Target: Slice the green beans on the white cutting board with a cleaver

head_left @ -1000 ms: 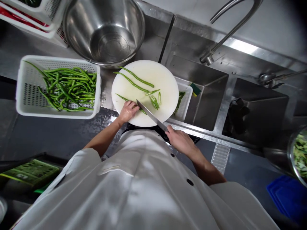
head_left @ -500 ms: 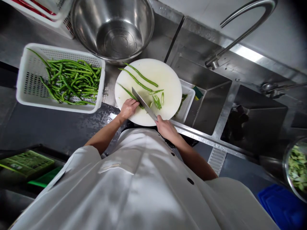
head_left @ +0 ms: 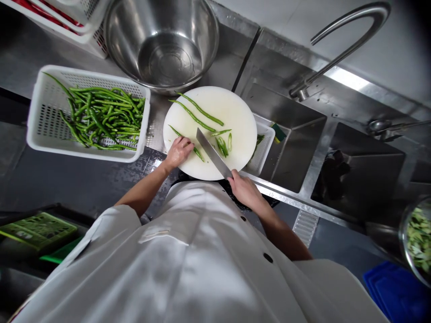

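- Step in hand: slicing, judging by the knife (head_left: 213, 154) set beside a part-cut green pod (head_left: 198, 154) on the round white board (head_left: 235, 105).
- Left hand (head_left: 180, 151): fingers bent over the pod, pressing it to the board near its left edge; both pod ends show past the fingers.
- Right hand (head_left: 245, 188): closed around the knife handle. The blade slants up and left, just right of the pod and apart from it; whether it touches the board cannot be told.
- Next move, in judgement: another cut calls for the blade over the pod's near end, with the left fingertips kept back from the edge.
- Board: two uncut pods (head_left: 195, 116) lie side by side at the upper left; slanted cut pieces (head_left: 222, 147) lie right of the blade.
- Tabletop (head_left: 156, 119): bare metal. A white basket (head_left: 89, 154) of uncut pods stands left of the board; a large steel bowl (head_left: 168, 58) stands behind it, with no contents visible.
- Room: a sink (head_left: 299, 152) adjoins on the right, holding a second white basket (head_left: 266, 150), with a sponge (head_left: 279, 133) beside it. A curved tap (head_left: 357, 36) rises behind against a pale wall.
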Motion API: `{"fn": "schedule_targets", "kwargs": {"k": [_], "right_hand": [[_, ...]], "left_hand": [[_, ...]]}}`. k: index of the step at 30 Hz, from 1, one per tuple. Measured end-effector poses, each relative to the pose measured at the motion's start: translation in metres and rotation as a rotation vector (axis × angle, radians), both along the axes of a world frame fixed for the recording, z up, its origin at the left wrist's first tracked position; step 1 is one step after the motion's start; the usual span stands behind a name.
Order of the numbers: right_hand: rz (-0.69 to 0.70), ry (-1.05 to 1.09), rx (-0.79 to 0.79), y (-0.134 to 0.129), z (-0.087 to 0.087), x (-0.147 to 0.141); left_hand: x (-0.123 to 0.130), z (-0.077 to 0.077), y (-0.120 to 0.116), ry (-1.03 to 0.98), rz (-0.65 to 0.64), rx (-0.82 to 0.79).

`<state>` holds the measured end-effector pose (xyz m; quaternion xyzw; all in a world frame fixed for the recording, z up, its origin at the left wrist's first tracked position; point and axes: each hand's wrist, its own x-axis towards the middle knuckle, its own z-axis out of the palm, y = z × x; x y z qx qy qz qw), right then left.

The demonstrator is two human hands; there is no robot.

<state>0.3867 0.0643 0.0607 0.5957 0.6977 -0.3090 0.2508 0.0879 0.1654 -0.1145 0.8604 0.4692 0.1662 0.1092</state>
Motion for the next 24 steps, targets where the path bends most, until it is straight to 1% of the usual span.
{"fn": "schedule_targets", "kwargs": {"k": [3,5,7,9,11,13,17,21,22,24], "right_hand": [[0.031,-0.017,-0.03,-0.013,0.013,-0.001],[0.026,-0.008,-0.065,-0.015,0.015,-0.007],[-0.003,0.014,-0.084,-0.012,0.008,-0.018],[-0.04,0.042,-0.075,-0.005,-0.003,-0.03],[-0.059,0.057,-0.055,0.002,-0.01,-0.038],[-0.048,0.052,-0.045,0.005,-0.009,-0.037],[0.006,0.068,-0.06,0.008,-0.002,-0.034],[-0.041,0.103,-0.017,0.019,-0.011,-0.053],[-0.046,0.103,-0.005,0.022,-0.012,-0.056],[-0.046,0.085,-0.012,0.025,-0.007,-0.057]], "left_hand": [[0.006,-0.004,-0.007,-0.011,0.003,0.006],[0.006,-0.005,-0.007,-0.018,-0.001,0.0],[0.006,-0.006,-0.006,-0.029,0.0,-0.001],[0.005,-0.007,-0.004,-0.034,-0.004,0.008],[0.005,-0.007,-0.004,-0.029,-0.007,0.012],[0.005,-0.008,-0.005,-0.036,0.004,-0.009],[0.006,-0.009,-0.006,-0.078,0.028,-0.051],[0.005,-0.01,-0.007,-0.092,0.014,-0.008],[0.004,-0.01,-0.007,-0.093,0.013,0.002],[0.004,-0.01,-0.007,-0.093,0.022,0.009]]}}
